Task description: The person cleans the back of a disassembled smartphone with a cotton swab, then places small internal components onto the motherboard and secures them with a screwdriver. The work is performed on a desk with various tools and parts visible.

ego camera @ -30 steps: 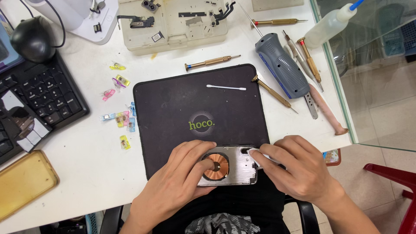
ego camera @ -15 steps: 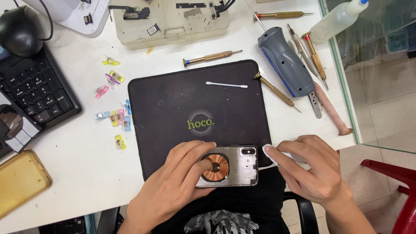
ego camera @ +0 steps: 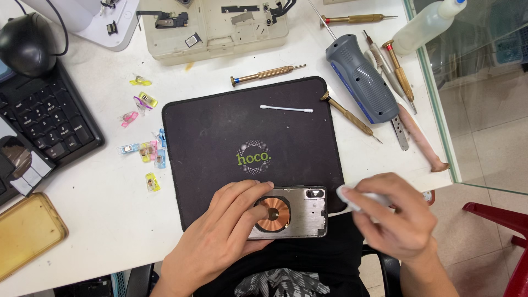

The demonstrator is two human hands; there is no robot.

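An opened phone back (ego camera: 300,212) with a copper charging coil (ego camera: 273,212) lies at the near edge of a black work mat (ego camera: 220,132). My left hand (ego camera: 220,236) rests on the phone's left part, fingers spread over the coil. My right hand (ego camera: 399,220) is just right of the phone, off the mat's corner, closed around a small white tool (ego camera: 352,197) whose tip points toward the phone. The hand is blurred with motion.
A white cotton swab (ego camera: 286,109) lies on the mat. Brass screwdrivers (ego camera: 267,73) and a grey-blue electric driver (ego camera: 361,77) sit behind and right. Coloured clips (ego camera: 144,151) are scattered left. A black keyboard (ego camera: 41,124), a mouse (ego camera: 27,44), a parts tray (ego camera: 214,25), a yellow case (ego camera: 25,234) and a glass edge (ego camera: 434,104) surround.
My right hand has pulled away from the phone's right end to the right, carrying the white tool. My left hand stays on the phone.
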